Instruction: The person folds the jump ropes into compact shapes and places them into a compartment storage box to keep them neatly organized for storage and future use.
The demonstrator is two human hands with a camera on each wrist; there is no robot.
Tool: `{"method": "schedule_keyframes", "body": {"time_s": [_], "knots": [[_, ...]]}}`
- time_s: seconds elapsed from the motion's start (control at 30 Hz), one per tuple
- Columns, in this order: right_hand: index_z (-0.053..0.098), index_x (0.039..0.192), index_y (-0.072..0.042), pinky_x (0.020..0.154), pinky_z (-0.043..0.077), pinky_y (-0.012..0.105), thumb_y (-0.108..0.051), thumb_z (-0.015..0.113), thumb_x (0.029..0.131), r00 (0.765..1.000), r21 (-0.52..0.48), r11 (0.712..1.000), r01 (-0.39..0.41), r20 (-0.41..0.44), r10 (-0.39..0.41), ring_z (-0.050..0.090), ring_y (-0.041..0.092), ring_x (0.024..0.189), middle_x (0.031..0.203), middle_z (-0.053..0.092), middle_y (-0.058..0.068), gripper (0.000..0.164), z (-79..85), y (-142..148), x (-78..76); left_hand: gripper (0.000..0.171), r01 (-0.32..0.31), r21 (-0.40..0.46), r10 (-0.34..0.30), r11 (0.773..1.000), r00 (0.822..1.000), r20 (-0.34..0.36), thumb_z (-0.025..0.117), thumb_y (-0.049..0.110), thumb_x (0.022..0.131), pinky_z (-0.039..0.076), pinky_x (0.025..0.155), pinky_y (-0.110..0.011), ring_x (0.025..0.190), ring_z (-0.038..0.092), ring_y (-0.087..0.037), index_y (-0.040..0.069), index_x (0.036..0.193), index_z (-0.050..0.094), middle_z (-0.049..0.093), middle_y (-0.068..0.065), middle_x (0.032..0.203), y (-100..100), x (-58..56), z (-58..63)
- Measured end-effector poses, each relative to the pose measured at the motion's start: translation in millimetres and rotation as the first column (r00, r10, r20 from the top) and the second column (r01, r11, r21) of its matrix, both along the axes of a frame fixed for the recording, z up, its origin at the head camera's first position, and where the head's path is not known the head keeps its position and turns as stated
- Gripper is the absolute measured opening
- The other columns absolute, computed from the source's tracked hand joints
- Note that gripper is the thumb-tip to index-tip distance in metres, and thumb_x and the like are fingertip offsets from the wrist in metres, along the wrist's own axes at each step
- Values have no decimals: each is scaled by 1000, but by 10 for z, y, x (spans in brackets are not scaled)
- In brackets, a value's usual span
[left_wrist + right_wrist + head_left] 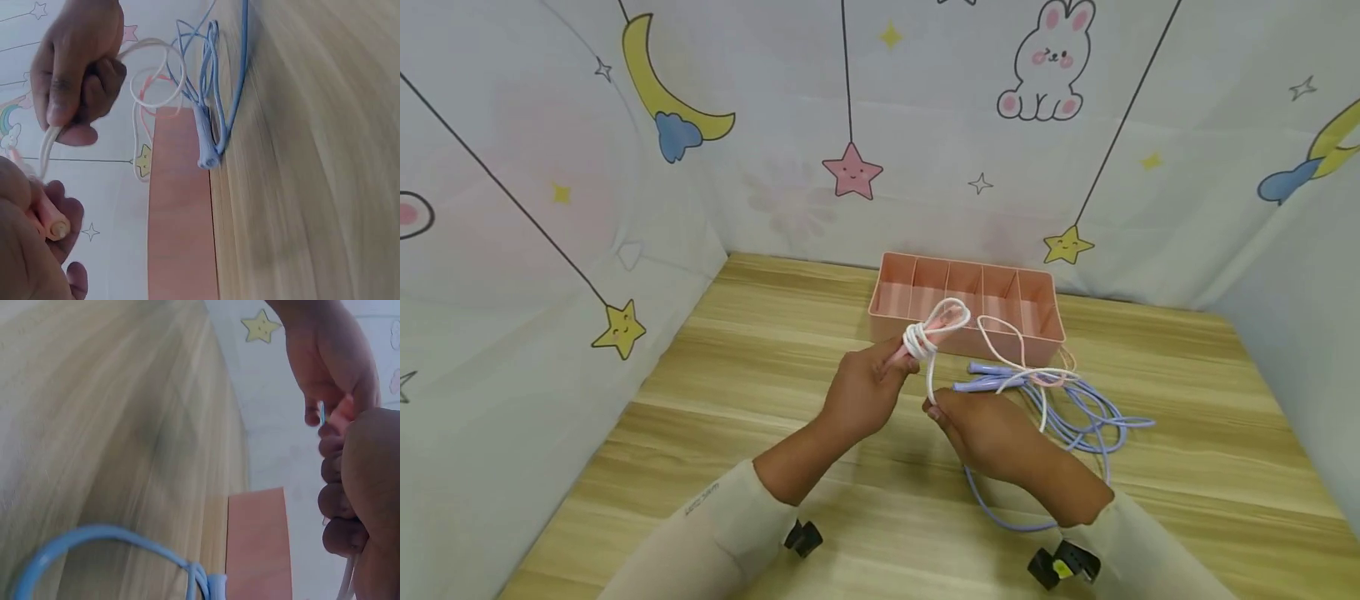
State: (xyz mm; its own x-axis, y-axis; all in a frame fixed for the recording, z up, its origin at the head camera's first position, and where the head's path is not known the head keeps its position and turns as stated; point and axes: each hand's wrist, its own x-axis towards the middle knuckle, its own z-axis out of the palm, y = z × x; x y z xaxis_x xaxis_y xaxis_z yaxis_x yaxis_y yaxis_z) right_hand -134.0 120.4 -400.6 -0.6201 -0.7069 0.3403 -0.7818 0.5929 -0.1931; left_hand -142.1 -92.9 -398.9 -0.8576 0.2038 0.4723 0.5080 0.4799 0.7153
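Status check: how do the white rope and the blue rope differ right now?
Colour: the white rope has pink handles; the blue rope has blue ones.
Pose: the white rope is partly wound around its handles; the blue rope lies loosely looped on the table.
Contact: left hand and right hand hold the white rope, neither the blue rope.
Both have handles.

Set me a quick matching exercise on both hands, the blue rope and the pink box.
1. Left hand
2. Right hand
3. Blue rope
4. Pink box

A. Lies loosely looped on the table
B. Divided into five compartments
C. Grips the pink handles
D. Holds the white cord below its wraps

Pairs: 1-C, 2-D, 3-A, 4-B
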Motion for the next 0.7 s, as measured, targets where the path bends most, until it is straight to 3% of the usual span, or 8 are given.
{"method": "schedule_keyframes", "body": {"time_s": [0.07,0.1,0.17,0.23,0.33,0.43,0.53,0.7], "knots": [[56,96,-15,52,44,34,-21,58,105,1000,52,999,-5,3,5,48,10,57,68,45,-11,11,16,-21,32,33,-100,-126,93,987,994,-59,74,22,96,40,59,-32,50,53,-9,11,127,73,71,4,71,7,-2,3],[55,92,-15,51,44,35,-22,58,104,1000,66,998,-9,-6,10,47,11,55,66,43,-11,14,32,-28,43,33,-147,-201,128,968,986,-106,74,24,95,39,62,-35,54,58,-11,13,127,74,74,3,74,8,-8,0],[51,86,-17,49,41,34,-22,60,103,1000,90,996,-5,-31,7,45,10,54,64,39,-12,19,65,-24,56,32,-232,-346,173,909,966,-192,73,29,96,37,68,-39,63,66,-14,17,125,75,77,2,82,5,-21,-12],[52,85,-17,49,40,34,-20,61,101,998,108,994,-16,-60,23,44,10,54,65,39,-12,18,104,-3,56,30,-284,-461,195,841,953,-232,70,33,98,37,70,-41,67,68,-15,20,124,75,76,2,82,4,-32,-22],[54,86,-16,51,40,33,-19,62,100,994,134,990,-33,-96,46,44,10,56,67,42,-11,16,164,34,43,27,-325,-610,182,723,941,-286,68,36,98,37,74,-41,66,64,-15,21,120,76,74,4,78,13,-50,-50],[59,91,-13,52,44,35,-19,63,99,988,156,987,-26,-148,50,52,13,59,71,51,-8,11,231,69,23,24,-321,-693,102,646,936,-338,68,36,98,36,75,-39,63,58,-14,22,116,76,73,7,79,31,-42,-71],[64,96,-11,56,49,36,-19,68,98,978,157,988,-4,-205,36,60,16,67,79,60,-4,9,300,105,-9,22,-294,-725,-16,622,922,-387,72,31,95,37,79,-38,69,61,-15,20,114,76,75,7,89,52,-18,-76],[68,103,-11,57,48,33,-26,69,100,964,107,994,-9,-263,37,58,16,70,85,61,-2,15,376,210,-126,24,-231,-763,-217,604,873,-437,70,35,97,39,96,-42,84,66,-14,22,116,75,75,8,95,41,3,-34]]}}
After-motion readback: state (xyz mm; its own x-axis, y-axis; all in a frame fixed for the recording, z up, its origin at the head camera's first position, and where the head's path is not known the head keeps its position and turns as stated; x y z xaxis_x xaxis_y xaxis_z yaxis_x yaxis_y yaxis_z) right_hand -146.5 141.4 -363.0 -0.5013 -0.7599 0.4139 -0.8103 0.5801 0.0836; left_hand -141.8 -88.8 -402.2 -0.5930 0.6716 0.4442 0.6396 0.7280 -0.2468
